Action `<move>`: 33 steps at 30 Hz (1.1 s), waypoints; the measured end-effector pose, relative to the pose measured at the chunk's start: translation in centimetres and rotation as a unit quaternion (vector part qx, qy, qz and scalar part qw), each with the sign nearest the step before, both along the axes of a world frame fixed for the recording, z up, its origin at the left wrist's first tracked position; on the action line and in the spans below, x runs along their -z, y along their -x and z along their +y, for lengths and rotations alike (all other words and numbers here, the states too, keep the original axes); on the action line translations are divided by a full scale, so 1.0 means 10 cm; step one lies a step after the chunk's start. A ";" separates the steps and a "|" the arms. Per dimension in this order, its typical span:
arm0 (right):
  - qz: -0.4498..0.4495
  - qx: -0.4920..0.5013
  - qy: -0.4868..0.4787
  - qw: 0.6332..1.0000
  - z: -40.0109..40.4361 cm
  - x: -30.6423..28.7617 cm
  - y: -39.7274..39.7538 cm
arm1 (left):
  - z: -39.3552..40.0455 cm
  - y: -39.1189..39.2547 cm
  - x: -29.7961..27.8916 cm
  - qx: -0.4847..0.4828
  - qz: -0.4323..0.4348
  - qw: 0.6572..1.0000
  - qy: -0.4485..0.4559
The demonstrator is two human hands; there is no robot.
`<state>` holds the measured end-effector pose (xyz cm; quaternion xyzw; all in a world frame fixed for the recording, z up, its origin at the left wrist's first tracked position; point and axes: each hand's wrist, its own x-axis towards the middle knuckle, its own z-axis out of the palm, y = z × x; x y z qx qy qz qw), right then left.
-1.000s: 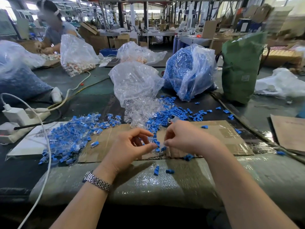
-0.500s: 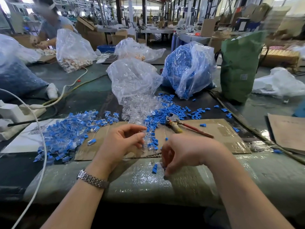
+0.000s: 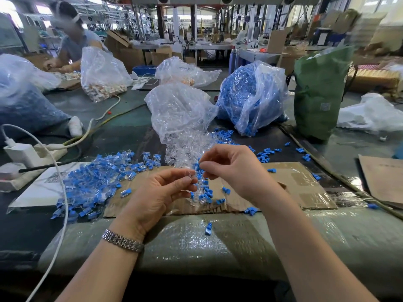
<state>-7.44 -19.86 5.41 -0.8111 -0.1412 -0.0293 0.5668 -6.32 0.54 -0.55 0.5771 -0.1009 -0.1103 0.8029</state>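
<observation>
1. The left hand (image 3: 161, 192) pinches a clear shell (image 3: 189, 175) between thumb and forefinger, above the cardboard (image 3: 301, 184).
2. The right hand (image 3: 231, 168) appears to pinch a blue cap (image 3: 197, 166), almost touching the shell.
3. The cap lies just up-right of the shell, so joining them likely needs a short push down-left.

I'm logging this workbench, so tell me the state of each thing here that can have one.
left hand, pinches a clear piece.
right hand, pinches a blue cap beside it.
clear bag, open, contents spilling out.
blue-parts bag, open, contents spilling out.
green bag, upright, top open.
white charger, plugged into the power strip.
</observation>
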 end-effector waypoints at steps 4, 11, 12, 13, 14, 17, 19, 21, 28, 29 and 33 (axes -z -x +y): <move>-0.040 -0.011 0.057 0.998 0.11 0.05 0.00 | 0.01 0.01 -0.02 0.010 0.000 1.000 0.001; -0.072 0.000 0.127 0.989 0.15 0.03 0.02 | 0.03 0.00 -0.01 0.008 0.006 1.000 0.011; -0.072 -0.001 0.135 0.988 0.15 0.03 0.03 | 0.04 0.00 0.00 0.008 0.004 1.000 0.010; -0.071 -0.003 0.143 0.987 0.16 0.04 0.03 | 0.04 -0.01 0.00 0.006 0.001 1.000 0.008; -0.070 -0.004 0.151 0.986 0.17 0.04 0.03 | 0.04 -0.01 0.01 0.004 -0.002 1.000 0.007; -0.062 -0.004 0.167 0.984 0.18 0.06 0.02 | 0.04 -0.01 0.03 0.000 -0.013 1.000 -0.004; -0.059 -0.007 0.172 0.983 0.19 0.06 0.01 | 0.04 -0.01 0.02 -0.001 -0.017 1.000 -0.016; -0.042 -0.017 0.162 0.986 0.16 0.06 -0.01 | 0.04 0.00 0.01 -0.001 -0.015 1.000 -0.019; 0.013 0.219 0.400 0.890 -0.30 0.13 -0.26 | 0.02 0.01 -0.02 -0.006 0.004 1.000 0.006; 0.056 0.222 0.446 0.865 -0.36 0.15 -0.29 | 0.02 0.01 -0.02 -0.004 0.004 1.000 0.007; 0.112 0.182 0.517 0.829 -0.45 0.27 -0.38 | 0.02 -0.01 0.00 -0.009 0.003 1.000 0.009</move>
